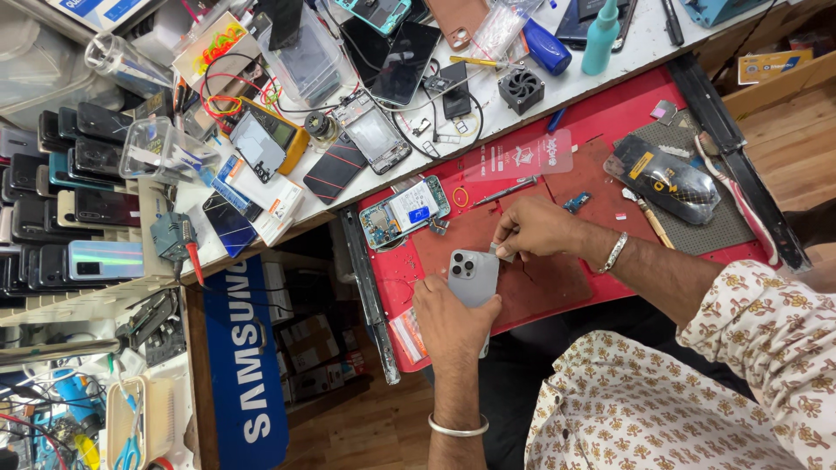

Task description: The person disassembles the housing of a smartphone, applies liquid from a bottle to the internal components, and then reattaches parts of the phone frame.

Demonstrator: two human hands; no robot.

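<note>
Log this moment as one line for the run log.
left hand: holds grey phone back-up | right hand: pinches at its top edge | red mat | opened phone beside

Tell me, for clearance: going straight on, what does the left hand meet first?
Likely the opened teal phone with exposed board on the red mat, beyond the left hand holding the grey smartphone; depth unclear.
</note>
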